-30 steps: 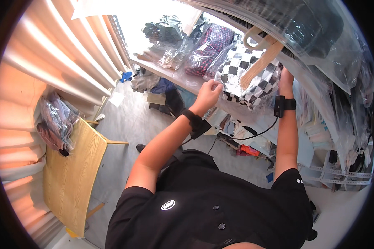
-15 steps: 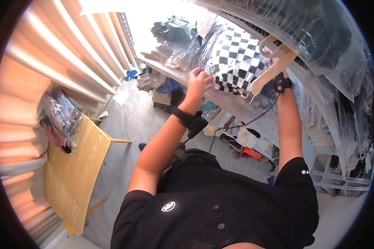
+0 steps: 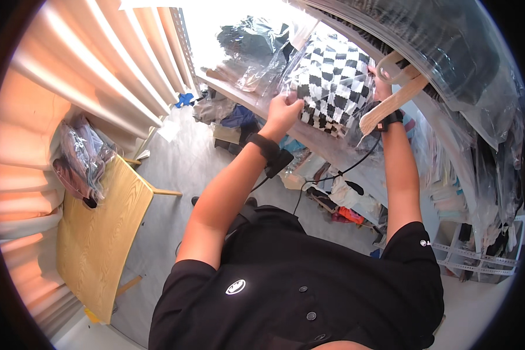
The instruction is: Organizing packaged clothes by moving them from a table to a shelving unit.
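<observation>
A folded black-and-white checkered garment (image 3: 332, 79) in a clear plastic bag lies on a shelf (image 3: 239, 99) in front of me. At its near left corner my left hand (image 3: 283, 112) is closed, thumb and fingers pinching the edge of the bag. My right hand (image 3: 382, 88) grips the garment's right edge. A beige strip with a ring (image 3: 394, 102) hangs in front of that hand and wrist and hides part of the fingers. Both wrists carry black bands, with a dark cable near the right one.
More bagged clothes (image 3: 254, 49) lie on the shelf to the left. Clothing heaps (image 3: 347, 198) fill the space below. Large plastic-covered garments (image 3: 449, 64) hang at upper right. A wooden table (image 3: 102, 233) bearing a bagged garment (image 3: 81, 157) stands at left by the curtains (image 3: 99, 76).
My left hand has closed from loosely spread fingers onto the bag's edge. My right hand has moved slightly left and down along the garment's right side.
</observation>
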Demonstrator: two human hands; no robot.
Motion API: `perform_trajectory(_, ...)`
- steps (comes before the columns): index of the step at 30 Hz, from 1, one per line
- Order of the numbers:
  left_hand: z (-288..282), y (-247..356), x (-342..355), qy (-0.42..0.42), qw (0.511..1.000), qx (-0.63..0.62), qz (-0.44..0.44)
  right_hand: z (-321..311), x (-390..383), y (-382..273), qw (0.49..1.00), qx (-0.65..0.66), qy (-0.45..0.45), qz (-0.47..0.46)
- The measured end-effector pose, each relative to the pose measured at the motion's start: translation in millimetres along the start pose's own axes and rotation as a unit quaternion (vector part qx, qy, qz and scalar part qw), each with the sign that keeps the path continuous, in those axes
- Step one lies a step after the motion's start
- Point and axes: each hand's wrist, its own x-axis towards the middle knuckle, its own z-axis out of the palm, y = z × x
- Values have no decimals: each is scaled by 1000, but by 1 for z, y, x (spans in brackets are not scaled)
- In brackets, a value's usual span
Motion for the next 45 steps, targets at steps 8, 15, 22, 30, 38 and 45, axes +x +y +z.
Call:
perform_trajectory(8,-11,18,13,115,979,137,102,-21,97,66,981,111,-104,117)
perform_trajectory(15,-29,-6,-3,134,981,107,86,-74,26,78,904,-397,47,-152)
perform_trajectory(22,-20,-23,1,74,985,104,113,-91,-33,122,737,-673,-63,-30)
perform_trajectory(30,-26,-33,-3,120,980,87,132,-56,-53,74,771,-624,48,-115)
perform_trajectory(38,-117,-59,-42,239,968,61,46,-58,-73,128,790,-570,-14,-225)
perform_trajectory(45,-338,-119,-170,447,883,-120,-77,-27,-148,84,783,-498,145,-344)
